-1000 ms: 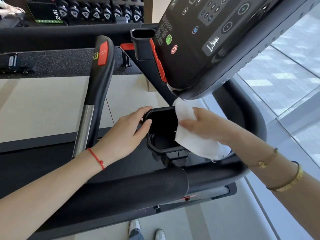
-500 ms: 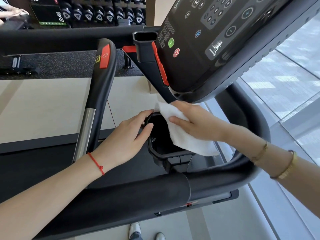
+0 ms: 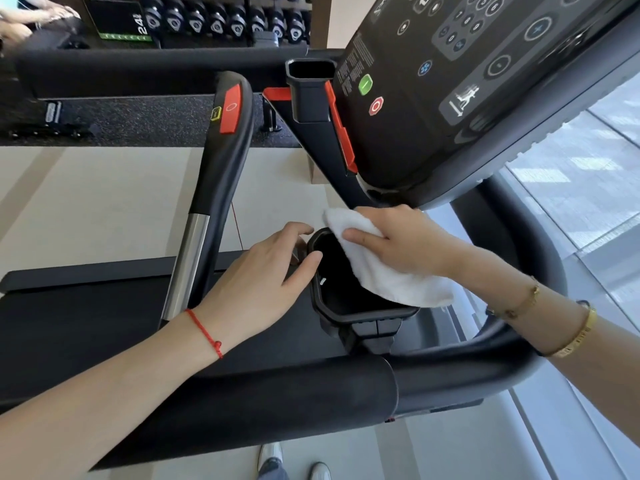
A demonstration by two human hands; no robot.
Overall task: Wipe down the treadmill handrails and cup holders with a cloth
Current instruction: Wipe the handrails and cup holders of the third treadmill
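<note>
Cloth (image 3: 381, 271) on cup holder (image 3: 363, 315) rim; gym, dumbbell rack (image 3: 221, 20) prob. behind.

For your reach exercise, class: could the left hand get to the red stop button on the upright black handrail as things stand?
Probably yes. The left hand only rests on the black cup holder's rim, holding nothing, and no object shows between it and the red stop button on the upright black handrail.

Pale, smooth floor (image 3: 104, 202) spread wide beneath a dark speckled rubber mat (image 3: 138, 123). Beyond the mat, against the far wall, a rack of black dumbbells (image 3: 221, 20), in a row. Just left of the rack, a dark box (image 3: 117, 20) with white numerals and a green strip. Far right of the mat, bright daylight across glossy grey floor panels (image 3: 571, 174).
</note>
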